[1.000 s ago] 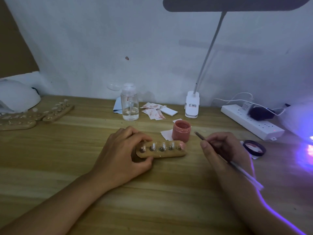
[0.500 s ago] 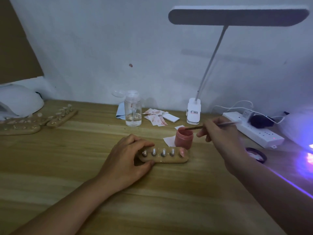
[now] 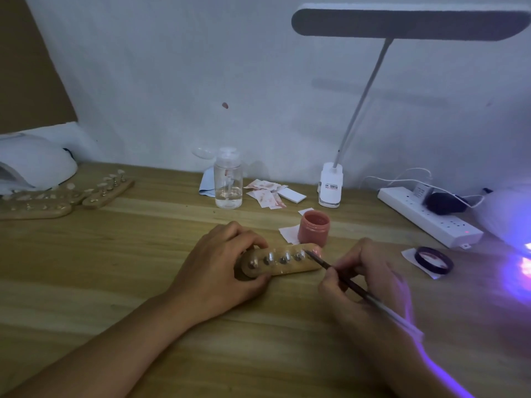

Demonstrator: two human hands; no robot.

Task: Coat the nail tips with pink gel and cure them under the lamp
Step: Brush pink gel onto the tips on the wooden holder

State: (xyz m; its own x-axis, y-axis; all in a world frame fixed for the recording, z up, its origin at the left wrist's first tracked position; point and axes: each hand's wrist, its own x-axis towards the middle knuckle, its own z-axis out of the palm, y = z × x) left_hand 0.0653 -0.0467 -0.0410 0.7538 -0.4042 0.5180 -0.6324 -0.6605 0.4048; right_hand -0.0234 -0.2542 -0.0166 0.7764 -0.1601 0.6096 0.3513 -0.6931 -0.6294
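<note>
A wooden nail-tip holder point(image 3: 290, 267) with several tips on metal pegs lies on the table in the middle. My left hand point(image 3: 218, 265) grips its left end. My right hand point(image 3: 362, 277) pinches a thin brush point(image 3: 344, 280); the bristle end touches the pink tip at the holder's right end. An open jar of pink gel point(image 3: 313, 227) stands just behind the holder. The curing lamp point(image 3: 511, 214) glows purple at the right edge, only partly in view.
The jar's lid point(image 3: 433, 259) lies on a paper at the right. A power strip point(image 3: 428, 216), a desk lamp point(image 3: 330, 186), a clear pump bottle point(image 3: 228, 182) and stained wipes point(image 3: 264, 193) stand along the wall. More wooden holders point(image 3: 106, 192) and a second white lamp point(image 3: 31, 165) sit far left.
My right hand came back from the gel jar toward me and lowered the brush onto the rightmost tip. My left hand stayed on the holder.
</note>
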